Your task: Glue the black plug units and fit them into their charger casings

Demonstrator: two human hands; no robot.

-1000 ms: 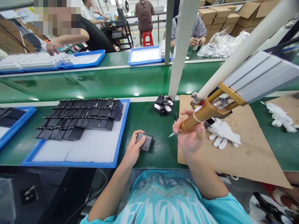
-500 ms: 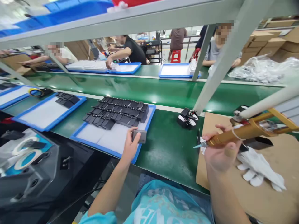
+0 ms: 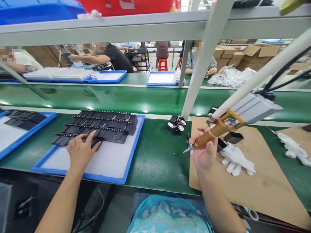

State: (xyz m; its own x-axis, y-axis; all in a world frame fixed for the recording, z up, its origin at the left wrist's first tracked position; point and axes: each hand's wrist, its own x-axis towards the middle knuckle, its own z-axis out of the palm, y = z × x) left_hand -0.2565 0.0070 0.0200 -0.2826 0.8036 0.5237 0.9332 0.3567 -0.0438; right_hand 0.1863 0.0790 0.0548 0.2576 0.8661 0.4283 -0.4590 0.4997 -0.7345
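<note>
My left hand (image 3: 81, 151) rests over the blue tray (image 3: 131, 152), its fingers curled on a small black part (image 3: 96, 142) at the end of the nearest row of black parts (image 3: 102, 124). My right hand (image 3: 204, 153) is wrapped round the gold barrel of a dispensing tool (image 3: 213, 132), tip pointing left just above the green bench. The tool hangs from a white hose (image 3: 262, 72) and a grey block (image 3: 255, 106). A small heap of black parts (image 3: 177, 124) lies between tray and tool.
A brown cardboard sheet (image 3: 255, 181) carries white gloves (image 3: 236, 158) and a black box (image 3: 233, 137). A second blue tray (image 3: 21, 129) sits at the left. Grey frame posts (image 3: 201, 64) rise from the bench. Other people work across the green conveyor (image 3: 121, 97).
My left hand carried the small part from the bench leftward onto the blue tray, to the end of the nearest row. The right hand kept the tool roughly in place. The view swung.
</note>
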